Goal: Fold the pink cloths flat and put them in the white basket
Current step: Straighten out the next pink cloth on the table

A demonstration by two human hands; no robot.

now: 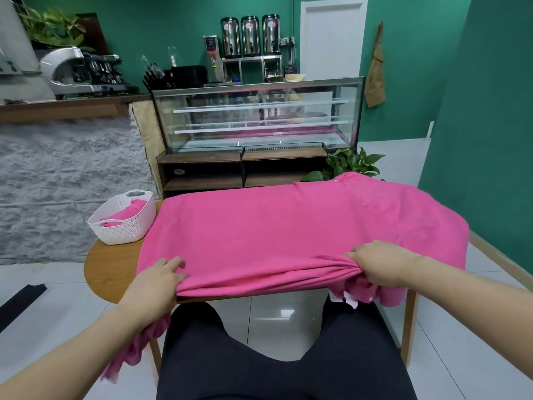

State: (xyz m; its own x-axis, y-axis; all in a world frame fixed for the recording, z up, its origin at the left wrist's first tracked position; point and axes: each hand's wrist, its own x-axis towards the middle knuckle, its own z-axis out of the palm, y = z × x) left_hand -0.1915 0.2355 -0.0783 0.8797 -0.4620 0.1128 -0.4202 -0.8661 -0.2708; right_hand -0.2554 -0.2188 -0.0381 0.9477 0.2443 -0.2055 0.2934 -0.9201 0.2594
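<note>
A large pink cloth (288,226) lies spread over most of the wooden table (112,264), with its near corners hanging off the front edge. My left hand (157,284) grips the cloth's near edge on the left, fingers on top. My right hand (383,264) grips a gathered bunch of the same edge on the right. The white basket (124,226) stands on the table's far left corner and holds another pink cloth (127,213), rolled or folded.
A glass display case (256,116) on a dark wooden stand sits behind the table. A green plant (349,166) is beyond the far right corner. My legs in dark trousers are under the table's front edge. The floor is pale tile.
</note>
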